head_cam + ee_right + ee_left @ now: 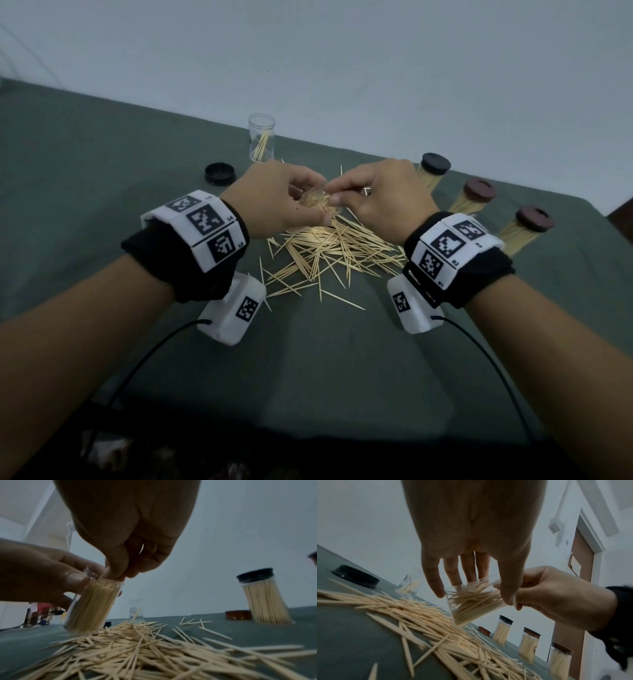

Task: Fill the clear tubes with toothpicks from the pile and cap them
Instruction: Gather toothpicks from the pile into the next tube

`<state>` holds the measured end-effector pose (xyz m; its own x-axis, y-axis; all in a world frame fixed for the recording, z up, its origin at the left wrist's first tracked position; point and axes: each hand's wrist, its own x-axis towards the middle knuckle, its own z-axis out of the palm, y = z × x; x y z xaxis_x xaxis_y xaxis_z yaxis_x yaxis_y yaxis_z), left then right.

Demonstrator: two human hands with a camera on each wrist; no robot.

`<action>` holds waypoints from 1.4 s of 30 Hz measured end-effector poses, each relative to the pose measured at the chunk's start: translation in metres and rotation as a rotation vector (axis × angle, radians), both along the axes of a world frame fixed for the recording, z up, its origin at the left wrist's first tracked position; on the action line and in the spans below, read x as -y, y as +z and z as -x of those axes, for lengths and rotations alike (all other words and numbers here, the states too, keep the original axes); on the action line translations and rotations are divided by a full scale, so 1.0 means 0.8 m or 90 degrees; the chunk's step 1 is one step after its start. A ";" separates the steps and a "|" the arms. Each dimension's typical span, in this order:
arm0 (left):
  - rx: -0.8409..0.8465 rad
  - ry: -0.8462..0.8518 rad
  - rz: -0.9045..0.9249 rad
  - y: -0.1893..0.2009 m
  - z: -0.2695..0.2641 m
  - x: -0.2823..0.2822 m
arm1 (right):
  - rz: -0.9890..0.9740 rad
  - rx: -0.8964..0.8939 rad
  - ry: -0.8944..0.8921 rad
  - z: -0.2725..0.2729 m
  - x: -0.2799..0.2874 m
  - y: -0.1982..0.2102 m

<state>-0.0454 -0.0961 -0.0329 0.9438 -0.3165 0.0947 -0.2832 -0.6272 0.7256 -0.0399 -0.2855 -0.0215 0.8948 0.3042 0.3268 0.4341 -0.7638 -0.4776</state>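
Observation:
My left hand (274,202) grips a clear tube (313,200) packed with toothpicks, thumb and fingers round its upper wall. The tube (91,605) is tilted, its base resting on the toothpick pile (329,253). My right hand (380,198) is at the tube's open mouth with thumb and fingertips pinched together, and a toothpick shows inside its curled fingers (130,566). A second clear tube (262,140) stands open at the back, holding only a few toothpicks. A loose black cap (220,173) lies to its left.
Three full, capped tubes (432,171) (474,198) (524,228) stand in a row at the right. A brown cap (238,614) lies beside the nearest of them. The green table (342,359) meets a pale wall just behind the tubes. Stray toothpicks spread toward me.

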 end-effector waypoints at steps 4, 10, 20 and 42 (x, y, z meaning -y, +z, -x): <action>0.003 -0.023 0.014 -0.001 0.002 0.004 | 0.004 0.082 0.001 0.003 -0.003 0.001; 0.030 0.006 0.019 -0.003 -0.004 -0.003 | 0.004 0.093 0.025 0.007 -0.001 -0.003; 0.029 0.011 0.031 -0.002 -0.003 -0.005 | 0.080 0.110 0.033 0.008 0.007 -0.005; 0.083 0.019 0.058 -0.005 -0.005 -0.004 | 0.065 0.066 0.016 0.019 0.003 0.003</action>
